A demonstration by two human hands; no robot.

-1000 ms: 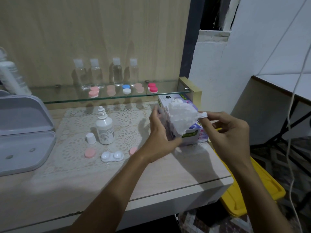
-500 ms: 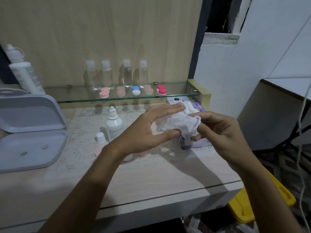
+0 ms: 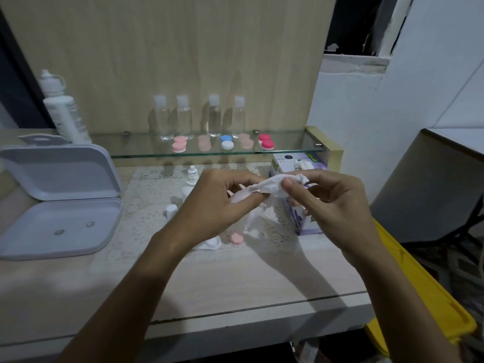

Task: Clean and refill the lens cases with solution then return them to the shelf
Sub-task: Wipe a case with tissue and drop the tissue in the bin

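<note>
Both hands are up over the tabletop (image 3: 235,284) working a crumpled tissue (image 3: 272,186): the left hand (image 3: 220,203) pinches one end, the right hand (image 3: 332,205) pinches the other. The open lens case (image 3: 212,243) sits on the lace mat just below the left wrist, with a loose pink cap (image 3: 236,237) beside it. That case looks tiny, light, hard plastic (probably slick if wet), so I'd grip it by the bridge between the cups. More lens cases wait on the glass shelf (image 3: 288,150).

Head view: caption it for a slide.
Both hands, left hand and right hand, wring a tissue above the open lens case.
</note>
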